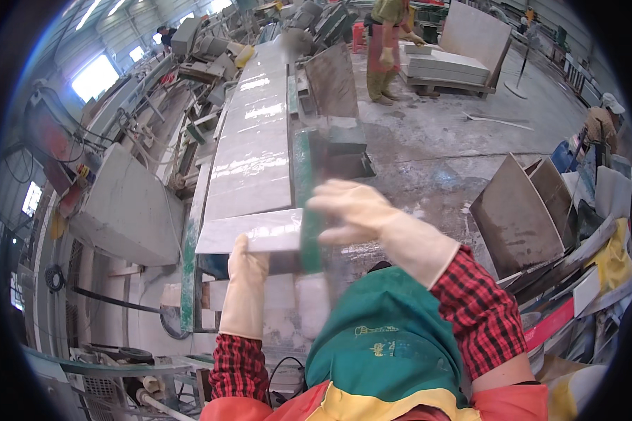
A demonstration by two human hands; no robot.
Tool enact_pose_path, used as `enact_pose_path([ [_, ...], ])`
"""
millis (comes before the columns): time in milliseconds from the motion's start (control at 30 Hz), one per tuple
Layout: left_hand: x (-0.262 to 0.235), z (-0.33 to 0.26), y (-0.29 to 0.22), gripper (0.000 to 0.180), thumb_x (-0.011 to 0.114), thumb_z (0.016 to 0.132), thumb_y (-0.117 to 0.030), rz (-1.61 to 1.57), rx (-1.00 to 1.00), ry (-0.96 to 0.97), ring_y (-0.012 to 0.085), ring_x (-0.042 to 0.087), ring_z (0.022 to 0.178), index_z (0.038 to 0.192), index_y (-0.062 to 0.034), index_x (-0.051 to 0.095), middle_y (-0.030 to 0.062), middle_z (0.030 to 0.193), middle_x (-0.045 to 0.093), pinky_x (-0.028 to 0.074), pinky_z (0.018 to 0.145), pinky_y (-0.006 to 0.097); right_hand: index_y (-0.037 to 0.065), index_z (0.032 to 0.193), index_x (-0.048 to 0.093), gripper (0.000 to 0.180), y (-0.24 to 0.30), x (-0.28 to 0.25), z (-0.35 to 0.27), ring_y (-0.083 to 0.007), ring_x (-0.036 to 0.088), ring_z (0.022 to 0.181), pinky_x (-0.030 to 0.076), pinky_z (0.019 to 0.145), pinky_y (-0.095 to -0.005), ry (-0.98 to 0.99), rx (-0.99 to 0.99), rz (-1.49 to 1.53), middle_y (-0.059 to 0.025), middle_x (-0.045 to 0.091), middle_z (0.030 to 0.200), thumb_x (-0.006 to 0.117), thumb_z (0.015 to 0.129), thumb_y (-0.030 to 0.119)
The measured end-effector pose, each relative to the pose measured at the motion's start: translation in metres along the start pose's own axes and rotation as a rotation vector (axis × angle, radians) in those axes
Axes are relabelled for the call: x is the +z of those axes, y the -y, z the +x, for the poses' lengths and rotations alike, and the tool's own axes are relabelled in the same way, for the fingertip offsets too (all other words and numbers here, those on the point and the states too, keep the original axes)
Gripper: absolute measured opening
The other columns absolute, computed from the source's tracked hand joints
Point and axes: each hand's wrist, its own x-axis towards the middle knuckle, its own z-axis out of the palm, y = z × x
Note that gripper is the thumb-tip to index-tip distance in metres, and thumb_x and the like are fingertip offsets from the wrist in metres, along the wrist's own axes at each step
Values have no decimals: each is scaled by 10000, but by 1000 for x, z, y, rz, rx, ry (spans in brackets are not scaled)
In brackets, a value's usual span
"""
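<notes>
Two gloved hands meet at the near end of a long run of pale polished slabs (254,133), laid end to end on a green-edged machine bed (303,182) that stretches away from the person toward the back of a large stone workshop. Wet grey concrete floor (435,140) lies to the right of the grip; grey machinery (126,210) and bright windows lie to its left. Farther off, beyond the far end of the run, a co-worker (386,42) stands at a pallet of stacked slabs (446,67); to the right of the hands, offcut tiles (523,210) lean on edge in a heap.

The nearest tile (249,233) is the piece in hand. Its long axis runs crosswise, left to right, at right angles to the slab run, and it sits just ahead of the person's chest, its far edge against or just short of the next slab; which cannot be told. The left hand (247,270) lies under and against the tile's near edge, fingers curled up onto it, holding it. The right hand (347,210) is at the tile's right end, over the green rail, fingers spread wide and blurred; whether it grips or only rests there cannot be told. Both hands are about equally near, the left more firmly engaged.
</notes>
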Motion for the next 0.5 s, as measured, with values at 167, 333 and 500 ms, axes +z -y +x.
enact_pose_path([
  [167,-43,40,-3,384,486,968,-112,42,36,-122,341,556,1170,1322,17,412,189,1293,525,536,939,489,125,1261,574,553,-83,-4,-95,-310,535,1216,457,1013,-404,-55,340,-101,-119,559,1327,737,788,361],
  [333,-55,70,8,395,505,961,-100,43,67,-163,343,569,1137,1337,-30,408,164,1290,510,553,891,523,75,1265,589,554,-139,-9,-227,-326,544,1221,436,1028,-382,-154,771,191,-189,578,1299,723,792,331],
  [500,-46,91,12,322,522,981,-185,122,107,-234,292,644,1013,1242,-5,465,148,1185,592,588,848,422,5,1277,577,542,-139,-17,-338,-287,531,1239,396,1048,-354,-368,1027,309,-198,589,1288,722,820,257],
])
